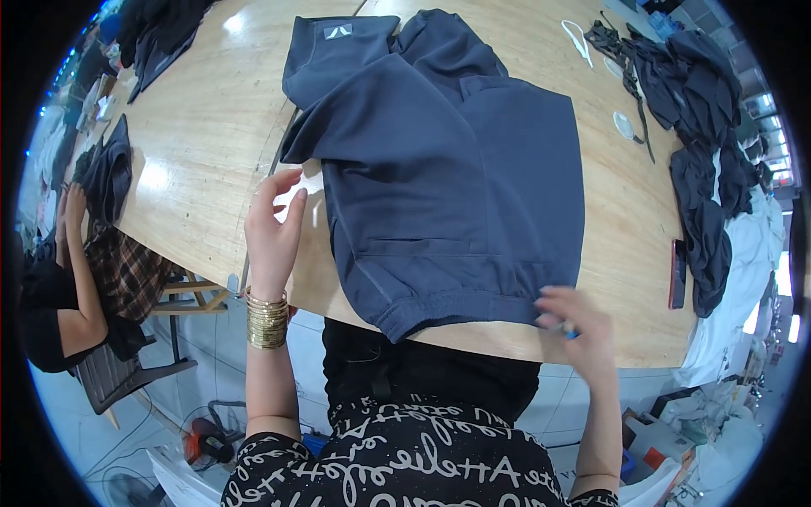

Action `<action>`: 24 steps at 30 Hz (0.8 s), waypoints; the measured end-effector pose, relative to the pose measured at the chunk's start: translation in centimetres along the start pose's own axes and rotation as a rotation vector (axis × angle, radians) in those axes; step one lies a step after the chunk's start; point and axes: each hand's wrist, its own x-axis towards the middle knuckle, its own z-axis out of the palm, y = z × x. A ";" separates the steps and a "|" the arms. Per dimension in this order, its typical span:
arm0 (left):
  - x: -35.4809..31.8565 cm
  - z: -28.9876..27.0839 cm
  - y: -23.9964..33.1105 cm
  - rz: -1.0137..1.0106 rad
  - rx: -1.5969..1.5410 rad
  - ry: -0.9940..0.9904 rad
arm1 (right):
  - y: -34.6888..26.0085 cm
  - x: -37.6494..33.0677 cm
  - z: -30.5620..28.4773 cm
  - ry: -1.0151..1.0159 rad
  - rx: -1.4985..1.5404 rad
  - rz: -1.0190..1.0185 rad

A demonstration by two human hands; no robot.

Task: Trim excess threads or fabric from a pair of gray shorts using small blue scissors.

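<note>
Dark blue-grey sweatpants (pixel 422 194) lie spread on the wooden table, with the elastic waistband (pixel 456 310) toward me and the legs folded at the far end. A small light label (pixel 338 31) shows on the folded far-left part. My left hand (pixel 275 224) hovers beside the left edge of the pants, thumb and fingers apart, with nothing in it. At the right end of the waistband is my right hand (pixel 583 325), slightly blurred, its fingers curled. A small item with a blue part (pixel 572 335) shows in it; its kind is unclear.
Dark garments (pixel 684 84) are heaped along the table's right side, near a phone (pixel 677 275) and white cloth (pixel 739 279). A white looped strip (pixel 578 42) lies at the back right. At left, another person (pixel 63 313) sits handling a dark garment (pixel 110 173).
</note>
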 end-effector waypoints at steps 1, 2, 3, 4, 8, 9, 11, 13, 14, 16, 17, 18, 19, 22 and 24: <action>0.0 -0.1 0.2 -0.005 -0.030 -0.011 | 0.1 0.5 -0.5 0.150 0.065 0.088; 0.1 -0.2 0.4 -0.009 -0.061 -0.022 | 0.8 1.4 -1.0 0.238 0.051 0.212; 0.0 0.4 0.5 0.005 -0.082 -0.031 | 1.9 2.3 -1.6 0.337 0.022 0.350; 0.0 0.2 1.0 0.027 -0.047 -0.030 | 3.6 3.5 -1.9 0.376 0.067 0.408; 0.0 1.4 -2.5 0.112 0.113 0.046 | 7.4 6.3 0.6 0.244 0.446 0.545; 0.0 2.0 -3.5 0.098 0.234 0.116 | 6.1 6.6 1.1 0.169 0.458 0.553; -0.2 3.2 -3.3 0.088 0.251 0.080 | 5.0 5.7 1.3 0.072 0.573 0.424; -0.6 2.6 -4.0 0.046 0.330 0.046 | 0.5 5.2 -1.1 -0.111 0.776 0.219; -0.9 2.3 -4.4 0.043 0.335 0.038 | -0.9 4.8 -3.2 -0.068 0.771 0.214; -1.0 2.0 -4.3 0.065 0.327 0.038 | -3.0 3.7 -7.4 -0.061 0.747 -0.041; -0.9 2.1 -4.5 0.076 0.306 0.029 | -3.7 3.5 -8.7 -0.010 0.735 -0.027; -1.0 2.0 -5.9 0.068 0.383 0.063 | -4.3 4.2 -9.5 0.018 0.991 0.138; -1.0 2.3 -4.6 0.090 0.388 0.046 | -4.5 4.7 -10.3 0.056 1.240 0.308; -0.8 2.5 -5.6 0.110 0.384 0.029 | -1.6 7.2 -9.9 0.219 1.282 0.474; -0.7 3.0 -5.6 0.100 0.405 0.051 | 0.6 7.3 -12.2 0.434 1.333 0.357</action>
